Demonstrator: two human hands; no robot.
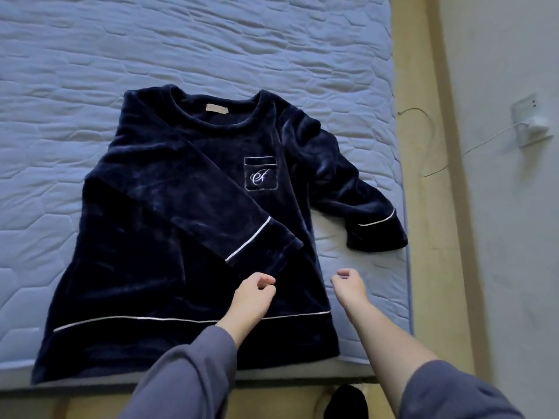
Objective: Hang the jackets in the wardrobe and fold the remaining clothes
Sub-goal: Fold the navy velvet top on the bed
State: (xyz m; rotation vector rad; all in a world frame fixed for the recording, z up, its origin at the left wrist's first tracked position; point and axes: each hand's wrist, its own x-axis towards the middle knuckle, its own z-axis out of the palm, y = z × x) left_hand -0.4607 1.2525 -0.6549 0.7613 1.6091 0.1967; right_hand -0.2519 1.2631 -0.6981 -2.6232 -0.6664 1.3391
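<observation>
The folding is at an early stage: a navy velvet top lies face up and flat on the bed, its hem at the near edge of the mattress. One sleeve, the folded sleeve, is already laid across the chest, with its white-piped cuff ending just above the left hand. The other, the outstretched sleeve, lies out to the person's right on the mattress and is not yet brought in, so the body of the top has yet to be folded. Both hands hover low over the garment's lower right part. The left hand is loosely curled just beside the cuff and seems to hold nothing, though whether its fingertips brush the fabric is hard to tell. The right hand is also loosely curled and empty, over bare mattress beside the top's side seam. No wardrobe, jackets or other clothes show, so how much of the whole task is left cannot be judged. A dark shape on the floor below the bed is too cut off to identify.
</observation>
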